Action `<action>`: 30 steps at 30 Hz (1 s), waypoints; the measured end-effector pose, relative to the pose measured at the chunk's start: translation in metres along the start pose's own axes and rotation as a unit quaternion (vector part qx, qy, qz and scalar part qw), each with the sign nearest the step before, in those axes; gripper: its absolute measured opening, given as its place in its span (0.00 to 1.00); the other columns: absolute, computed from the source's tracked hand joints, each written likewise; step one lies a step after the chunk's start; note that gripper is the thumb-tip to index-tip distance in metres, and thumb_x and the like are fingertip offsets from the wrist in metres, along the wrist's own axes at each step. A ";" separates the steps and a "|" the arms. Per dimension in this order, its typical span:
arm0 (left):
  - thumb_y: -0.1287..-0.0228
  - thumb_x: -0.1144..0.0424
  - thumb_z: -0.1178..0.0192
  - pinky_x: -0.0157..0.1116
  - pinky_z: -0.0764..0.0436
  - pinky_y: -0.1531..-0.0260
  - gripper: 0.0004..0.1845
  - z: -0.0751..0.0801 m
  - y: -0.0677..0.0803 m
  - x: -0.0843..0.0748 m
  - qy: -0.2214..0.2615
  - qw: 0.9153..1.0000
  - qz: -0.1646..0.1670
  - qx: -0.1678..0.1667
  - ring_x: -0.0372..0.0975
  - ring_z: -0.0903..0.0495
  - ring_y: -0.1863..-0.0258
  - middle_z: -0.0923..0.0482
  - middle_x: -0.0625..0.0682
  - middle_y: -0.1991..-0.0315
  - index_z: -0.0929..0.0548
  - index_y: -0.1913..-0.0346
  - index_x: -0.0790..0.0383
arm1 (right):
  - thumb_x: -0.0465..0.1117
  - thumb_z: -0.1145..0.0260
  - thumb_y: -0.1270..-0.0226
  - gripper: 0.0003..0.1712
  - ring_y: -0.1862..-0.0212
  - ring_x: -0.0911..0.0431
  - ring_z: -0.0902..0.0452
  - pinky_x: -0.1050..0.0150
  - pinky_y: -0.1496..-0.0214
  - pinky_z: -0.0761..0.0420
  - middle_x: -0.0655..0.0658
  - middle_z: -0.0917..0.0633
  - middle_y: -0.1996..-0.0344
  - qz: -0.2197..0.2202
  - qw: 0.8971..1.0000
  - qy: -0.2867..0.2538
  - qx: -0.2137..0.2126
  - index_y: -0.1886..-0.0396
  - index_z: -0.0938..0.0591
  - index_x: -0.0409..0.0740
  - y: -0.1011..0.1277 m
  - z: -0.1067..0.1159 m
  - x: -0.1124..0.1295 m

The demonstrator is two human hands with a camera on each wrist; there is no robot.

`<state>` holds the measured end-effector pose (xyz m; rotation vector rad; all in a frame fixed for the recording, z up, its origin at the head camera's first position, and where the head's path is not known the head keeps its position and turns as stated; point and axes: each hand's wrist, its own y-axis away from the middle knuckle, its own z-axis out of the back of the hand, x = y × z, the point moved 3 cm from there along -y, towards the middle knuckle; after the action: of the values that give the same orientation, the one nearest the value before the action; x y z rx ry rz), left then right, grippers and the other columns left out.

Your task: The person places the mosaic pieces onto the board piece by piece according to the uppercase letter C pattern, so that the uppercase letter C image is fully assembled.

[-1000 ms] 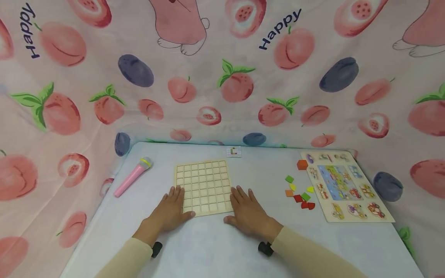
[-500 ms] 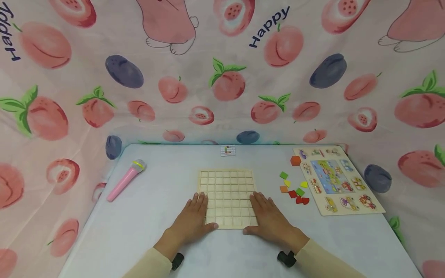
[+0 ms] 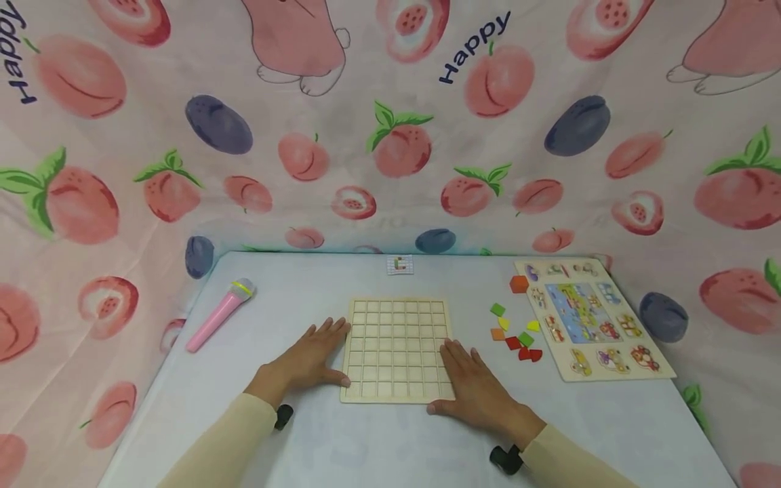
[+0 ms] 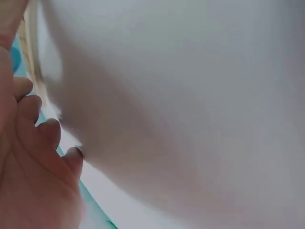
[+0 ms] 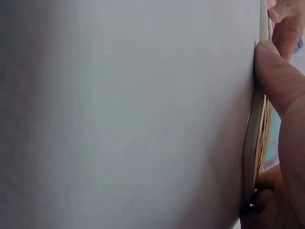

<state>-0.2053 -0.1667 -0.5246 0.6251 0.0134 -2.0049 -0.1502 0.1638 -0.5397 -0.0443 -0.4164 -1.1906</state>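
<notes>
A square wooden grid board (image 3: 399, 350) lies flat on the white table, its shallow compartments bare. My left hand (image 3: 308, 359) is beside its left edge, fingers straight, with the index fingertip and thumb tip right at the rim. Over the right edge rest the straight fingers of my right hand (image 3: 478, 393), and its thumb is at the front right corner. In the right wrist view that thumb (image 5: 271, 71) touches the side of the board (image 5: 255, 138). The left wrist view catches the left fingers (image 4: 38, 124) low over the cloth.
Small coloured shape pieces (image 3: 518, 339) lie to the right, with an orange-red hexagonal block (image 3: 518, 284) behind them. A picture puzzle board (image 3: 567, 362) stands farther right. At left lies a pink toy microphone (image 3: 221, 315). A small pattern card (image 3: 400, 264) is at the back edge.
Between both hands, the grid board moved right and nearer, and was straightened. Then the left hand slid off leftward to its left edge, while the right hand stayed. The head view also shifted slightly.
</notes>
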 end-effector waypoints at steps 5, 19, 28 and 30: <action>0.46 0.33 0.26 0.57 0.59 0.15 0.64 0.002 -0.008 0.007 -0.014 1.000 -0.009 0.025 0.51 0.59 0.13 0.53 0.52 0.13 0.48 0.14 0.58 | 0.74 0.26 0.42 0.68 0.14 0.43 0.50 0.38 0.14 0.48 0.38 0.42 0.15 0.008 1.000 0.005 0.006 0.16 0.41 0.38 0.000 -0.001 -0.003; 0.50 0.32 0.24 0.60 0.64 0.16 0.68 0.000 -0.007 0.008 -0.002 1.000 -0.001 0.025 0.53 0.62 0.13 0.55 0.54 0.13 0.49 0.14 0.58 | 0.74 0.25 0.45 0.71 0.14 0.44 0.52 0.40 0.14 0.48 0.39 0.44 0.15 0.008 1.000 -0.001 0.006 0.15 0.43 0.38 -0.006 0.000 -0.005; 0.50 0.33 0.23 0.60 0.68 0.16 0.68 -0.005 -0.009 0.009 0.013 1.000 0.008 0.018 0.52 0.64 0.13 0.55 0.53 0.12 0.49 0.14 0.57 | 0.75 0.26 0.45 0.71 0.14 0.45 0.52 0.41 0.13 0.49 0.39 0.44 0.15 0.009 1.000 -0.007 0.011 0.15 0.44 0.38 -0.007 0.001 -0.006; 0.49 0.33 0.23 0.60 0.68 0.16 0.67 -0.005 -0.009 0.008 0.013 1.000 0.007 0.016 0.53 0.64 0.13 0.55 0.53 0.13 0.49 0.14 0.57 | 0.74 0.24 0.46 0.71 0.14 0.45 0.51 0.41 0.13 0.48 0.39 0.43 0.15 0.006 1.000 -0.012 0.009 0.15 0.43 0.38 -0.007 0.001 -0.007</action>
<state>-0.2142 -0.1678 -0.5345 0.6699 -0.0067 -1.9872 -0.1586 0.1675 -0.5425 -0.0456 -0.4467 -1.1760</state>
